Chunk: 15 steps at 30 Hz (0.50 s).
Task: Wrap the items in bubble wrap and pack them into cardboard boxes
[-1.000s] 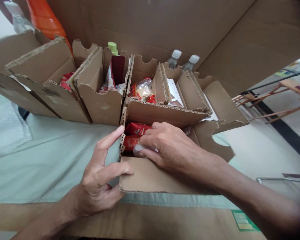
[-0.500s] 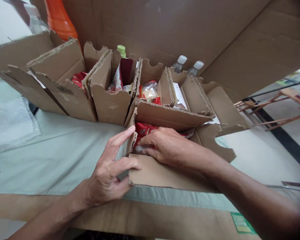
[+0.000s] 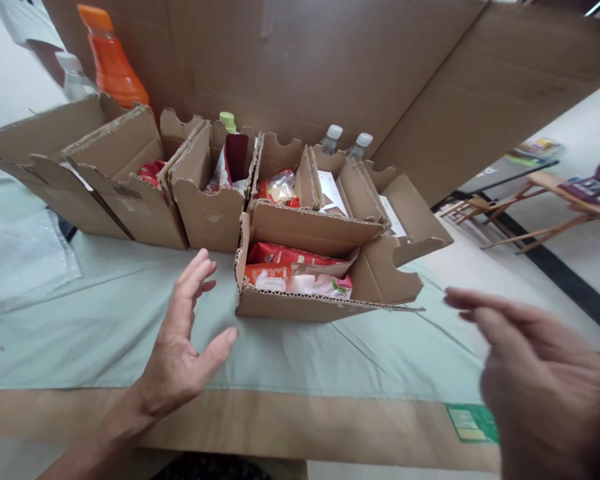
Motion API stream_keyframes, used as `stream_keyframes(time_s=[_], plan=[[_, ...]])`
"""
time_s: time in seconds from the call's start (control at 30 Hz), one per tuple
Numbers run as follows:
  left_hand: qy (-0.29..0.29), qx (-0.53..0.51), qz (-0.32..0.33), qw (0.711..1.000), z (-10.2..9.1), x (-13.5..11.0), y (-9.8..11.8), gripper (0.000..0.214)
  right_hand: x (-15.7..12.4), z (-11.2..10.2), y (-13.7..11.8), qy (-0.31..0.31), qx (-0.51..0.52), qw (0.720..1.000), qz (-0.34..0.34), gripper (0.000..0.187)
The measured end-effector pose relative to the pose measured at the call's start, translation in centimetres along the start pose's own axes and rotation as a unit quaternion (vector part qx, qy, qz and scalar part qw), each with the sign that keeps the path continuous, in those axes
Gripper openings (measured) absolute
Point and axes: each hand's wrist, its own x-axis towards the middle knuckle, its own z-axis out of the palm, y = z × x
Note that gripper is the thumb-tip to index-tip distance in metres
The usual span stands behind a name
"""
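Note:
A small open cardboard box (image 3: 300,305) stands on the pale green table cover, holding red, orange and pink snack packets (image 3: 295,270). My left hand (image 3: 183,340) hovers just left of the box, fingers spread and empty, not touching it. To the box's right, my right hand (image 3: 535,373) is close to the camera and blurred, with its fingers stretched toward the box and nothing in them.
Behind stands a row of similar cardboard boxes (image 3: 200,193) with packets inside. An orange bottle (image 3: 111,63), a green-capped bottle (image 3: 227,121) and two clear bottles (image 3: 344,141) stand before a big cardboard sheet (image 3: 330,60). Wooden racks (image 3: 535,207) lie at the right.
Both hands have let go of the near box and drawn back, the right hand out of the box toward me. The box now sits a little farther away.

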Motion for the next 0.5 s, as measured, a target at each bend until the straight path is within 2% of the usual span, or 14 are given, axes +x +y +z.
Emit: stream_keyframes(time_s=[0.07,0.13,0.2,0.27,0.33,0.4,0.5], plan=[[-0.022,-0.008,-0.055,0.998,0.5,-0.2,-0.7,0.087,-1.9,1.0,2.8,-0.052,0.040,0.996,0.062,0.033],[-0.048,-0.029,-0.097,0.994,1.5,0.2,-1.3,0.088,-3.0,3.5,4.3,-0.144,0.066,0.985,0.073,0.046],[-0.075,-0.062,-0.117,0.988,3.0,0.9,-1.5,0.085,-3.4,6.2,4.6,-0.201,0.089,0.974,0.057,0.052],[-0.088,-0.092,-0.125,0.984,4.3,1.2,-1.3,0.078,-3.6,8.0,4.1,-0.214,0.109,0.969,0.050,0.053],[-0.079,-0.102,-0.124,0.984,5.0,0.4,-0.9,0.071,-4.7,8.1,3.6,-0.206,0.113,0.971,0.049,0.050],[-0.069,-0.087,-0.117,0.987,4.6,-1.7,-0.6,0.067,-6.8,7.1,3.3,-0.190,0.096,0.976,0.046,0.042],[-0.108,-0.045,-0.115,0.987,1.7,-6.0,-0.9,0.054,-10.8,5.6,2.7,-0.200,0.057,0.976,0.056,0.033]])
